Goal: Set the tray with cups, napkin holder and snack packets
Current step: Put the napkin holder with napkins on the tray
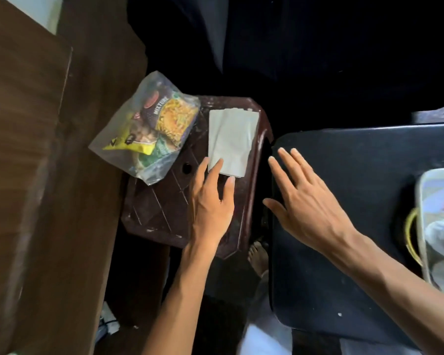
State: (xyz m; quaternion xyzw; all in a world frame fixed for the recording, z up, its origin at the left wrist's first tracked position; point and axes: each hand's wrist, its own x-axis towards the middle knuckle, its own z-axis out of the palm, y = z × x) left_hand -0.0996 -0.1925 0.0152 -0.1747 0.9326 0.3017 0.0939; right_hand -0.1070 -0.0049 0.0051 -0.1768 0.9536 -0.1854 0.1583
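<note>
The left hand (210,201) lays straight fingers on the near corner of a white folded napkin stack (232,139), thumb at its near edge. Left of it on the brown plastic stool (159,208), a clear plastic bag of colourful snack packets (149,126) overhangs the stool's rim. The right hand (305,201) hovers spread over the black table's (344,265) left edge. Far to its right, a pale plastic tray (422,226) holds blurred pale cups.
</note>
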